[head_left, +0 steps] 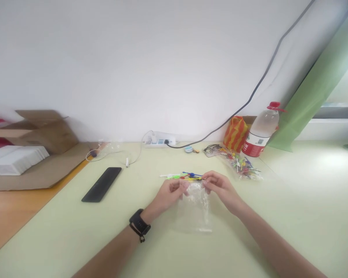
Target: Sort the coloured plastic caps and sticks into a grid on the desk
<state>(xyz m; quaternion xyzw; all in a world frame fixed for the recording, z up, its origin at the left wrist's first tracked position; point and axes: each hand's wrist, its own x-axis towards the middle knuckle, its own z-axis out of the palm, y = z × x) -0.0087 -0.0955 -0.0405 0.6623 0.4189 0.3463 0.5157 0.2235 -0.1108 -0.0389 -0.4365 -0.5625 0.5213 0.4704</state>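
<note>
A clear plastic bag [193, 216] hangs toward me from between my hands, low over the pale green table. My left hand [174, 192] pinches the left side of its upper edge, and my right hand [219, 187] pinches the right side. Just beyond the bag's upper edge lie small plastic pieces: a blue one [188, 174], a yellow one [195, 178], a red one, green ones and a white one [166, 176]. Parts of them are hidden behind my fingers.
Left are a black flat object [101, 185] and a cardboard box [50, 131] beside white stacked pieces [20, 160]. A power strip [160, 141] lies by the wall. Right are a bottle [261, 131], a striped bag [235, 133] and a bag of colourful pieces [243, 165].
</note>
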